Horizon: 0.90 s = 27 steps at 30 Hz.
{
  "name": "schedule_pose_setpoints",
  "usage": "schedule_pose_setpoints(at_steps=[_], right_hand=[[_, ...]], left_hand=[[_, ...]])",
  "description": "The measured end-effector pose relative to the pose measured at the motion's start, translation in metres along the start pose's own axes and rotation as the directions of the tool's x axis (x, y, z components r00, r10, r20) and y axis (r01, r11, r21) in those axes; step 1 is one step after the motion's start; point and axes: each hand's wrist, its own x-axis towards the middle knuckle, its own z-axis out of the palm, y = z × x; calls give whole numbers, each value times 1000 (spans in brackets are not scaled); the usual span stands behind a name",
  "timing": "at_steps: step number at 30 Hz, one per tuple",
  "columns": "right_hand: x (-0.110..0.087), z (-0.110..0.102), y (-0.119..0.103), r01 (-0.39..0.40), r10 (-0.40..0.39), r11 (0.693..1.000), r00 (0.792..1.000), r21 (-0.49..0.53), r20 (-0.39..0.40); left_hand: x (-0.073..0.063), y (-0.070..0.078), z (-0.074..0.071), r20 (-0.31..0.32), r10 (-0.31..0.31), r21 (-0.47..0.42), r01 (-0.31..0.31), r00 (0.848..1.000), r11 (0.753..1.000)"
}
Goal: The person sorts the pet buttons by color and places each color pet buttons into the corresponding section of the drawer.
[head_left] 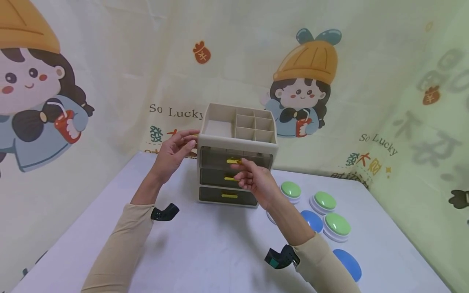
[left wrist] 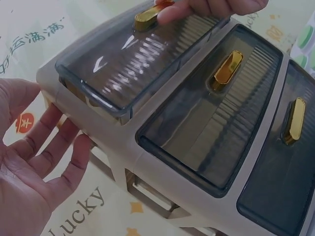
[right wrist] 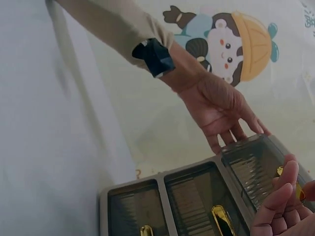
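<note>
A person's right hand [head_left: 256, 179], reaching in from the right with forearm angled up and inward, pinches the gold handle [head_left: 231, 161] of the top drawer [left wrist: 113, 69] on a beige organizer [head_left: 236, 142] standing toward the rear of a white counter [head_left: 205, 252]. The left hand [head_left: 174, 152], fingers loosely spread and holding nothing, rests its fingertips against the organizer's left side. The head view alone takes in the topmost tray [head_left: 221, 128], with one large compartment and six small ones, and the full group of green domes [head_left: 337, 224] and blue domes [head_left: 311, 220] at right. The left wrist camera reveals openings in the side wall and the top drawer's front standing slightly out from the frame, above the middle drawer [left wrist: 197, 132] and bottom drawer [left wrist: 280, 172].
</note>
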Motion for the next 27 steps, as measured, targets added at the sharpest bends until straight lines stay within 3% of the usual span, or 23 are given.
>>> schedule_pose_setpoints(at_steps=[13, 27], right_hand=[[-30, 6, 3, -29, 29, 1000, 999, 11, 15], [-57, 5, 6, -40, 39, 999, 996, 12, 77]], left_hand=[[1, 5, -9, 95, -40, 5, 39, 995, 999], [1, -1, -8, 82, 49, 13, -50, 995, 999]])
